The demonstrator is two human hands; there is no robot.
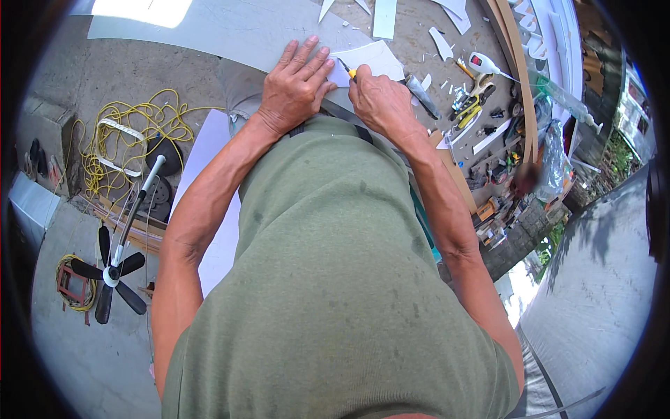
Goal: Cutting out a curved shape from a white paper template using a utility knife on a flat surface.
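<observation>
My left hand [299,85] lies flat with its fingers stretched out, pressing on a white sheet [373,57] at the table's near edge. My right hand [380,99] is closed around a cutter knife with a yellow handle [352,72], most of which my fingers hide. Its thin tip points up and left and meets the sheet just right of my left fingertips. A larger pale sheet [188,29] stretches away to the far left. A dark-grey, tube-like tool [423,96] lies just right of my right hand.
White offcuts [441,43] are scattered across the table. Yellow-handled pliers [469,117], a white bottle with a long nozzle [483,64] and small tools crowd the right side. To the left are tangled yellow cord [112,133] and a fan with black blades [110,275].
</observation>
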